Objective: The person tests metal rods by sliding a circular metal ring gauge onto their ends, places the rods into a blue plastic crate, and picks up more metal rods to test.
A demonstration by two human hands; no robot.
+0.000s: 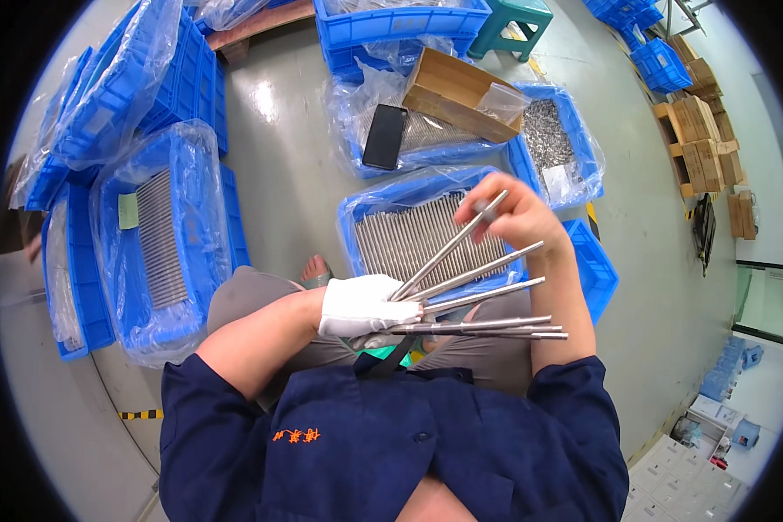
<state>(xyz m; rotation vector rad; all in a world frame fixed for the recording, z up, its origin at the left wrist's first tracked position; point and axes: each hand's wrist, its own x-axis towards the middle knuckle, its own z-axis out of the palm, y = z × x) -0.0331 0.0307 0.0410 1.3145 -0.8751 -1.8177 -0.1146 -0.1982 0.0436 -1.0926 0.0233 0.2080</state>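
Several metal rods (444, 250) fill the clenched left hand (365, 306); right hand (518, 214) pinches a small grey piece (485, 211).

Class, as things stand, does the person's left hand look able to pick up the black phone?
Probably not right away: the gloved left hand is closed around several metal rods, and the black phone lies beyond the nearer blue bin. It would likely need freeing first.

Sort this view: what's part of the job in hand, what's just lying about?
In use, by the look of it:
- metal rods, fanned out in the gloved left hand
- small grey part, blurred, at the right hand
- blue crate of similar rods, likely

Apparently lying about:
- black phone
- open cardboard box
- green stool
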